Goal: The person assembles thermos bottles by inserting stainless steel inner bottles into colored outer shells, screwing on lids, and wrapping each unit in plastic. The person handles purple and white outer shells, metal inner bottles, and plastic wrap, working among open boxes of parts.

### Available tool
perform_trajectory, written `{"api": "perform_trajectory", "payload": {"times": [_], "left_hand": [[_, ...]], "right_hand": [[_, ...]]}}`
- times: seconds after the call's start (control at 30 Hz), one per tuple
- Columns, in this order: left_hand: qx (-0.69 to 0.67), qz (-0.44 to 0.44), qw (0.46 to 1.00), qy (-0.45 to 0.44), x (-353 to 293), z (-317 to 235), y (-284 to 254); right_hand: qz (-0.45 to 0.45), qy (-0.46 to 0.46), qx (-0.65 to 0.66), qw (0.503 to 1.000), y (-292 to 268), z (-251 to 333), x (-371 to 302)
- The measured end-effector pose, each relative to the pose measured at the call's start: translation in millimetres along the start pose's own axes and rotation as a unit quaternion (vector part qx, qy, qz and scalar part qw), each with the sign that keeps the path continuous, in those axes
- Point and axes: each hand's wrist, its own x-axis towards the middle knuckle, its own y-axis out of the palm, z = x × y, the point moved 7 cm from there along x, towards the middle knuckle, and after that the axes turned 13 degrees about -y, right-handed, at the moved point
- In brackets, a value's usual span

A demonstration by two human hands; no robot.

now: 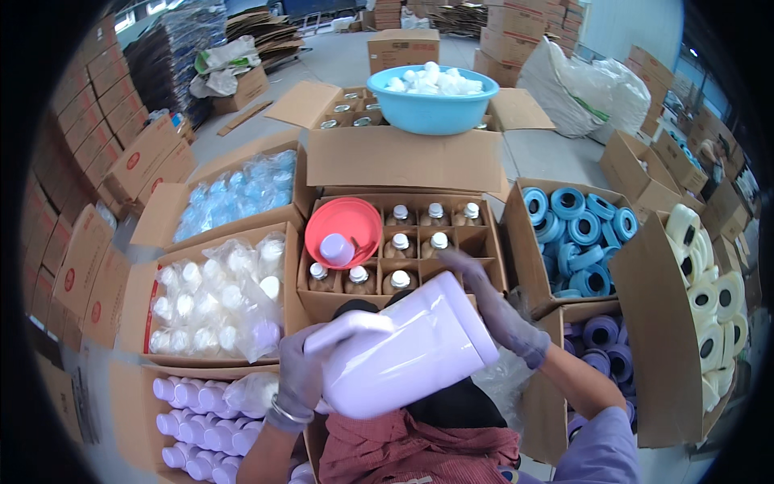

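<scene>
A glossy lavender plastic jug with a handle (411, 339) lies tilted across my lap, its wide rimmed end up to the right. My left hand (302, 371), in a thin grey glove, is closed on the jug at its handle side; its fingertips are partly hidden. My right hand (500, 306), also gloved, is beside the wide end with fingers stretched out; whether they touch the rim I cannot tell. Just beyond is a divided carton (476, 278) of silvery bottle-shaped pieces with white tops. On its left corner rests a red bowl (361, 216) with a lavender cup-shaped piece (336, 250).
At left, cartons hold bagged blue pieces (242, 194), bagged white pieces (214, 298) and lavender caps (210, 427). Blue rings (582, 230), purple rings (605, 335) and cream parts (713, 306) fill cartons at right. A blue basin (431, 109) of white pieces stands on a carton behind.
</scene>
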Motion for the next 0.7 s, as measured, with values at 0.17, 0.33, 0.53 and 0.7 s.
{"api": "perform_trajectory", "payload": {"times": [0.17,0.33,0.53,0.7], "left_hand": [[0.036,-0.125,0.957,0.26,-15,-15,-21],[0.125,-0.188,0.906,0.359,3,-36,-71],[-0.267,-0.211,0.922,0.184,79,57,-161],[-0.425,-0.118,0.887,0.136,158,71,-147]], "right_hand": [[-0.02,0.049,0.25,0.967,30,9,32],[-0.042,0.125,0.283,0.95,62,-12,90],[0.088,-0.008,-0.149,0.985,132,-175,198],[0.391,-0.147,-0.385,0.823,255,-279,198]]}}
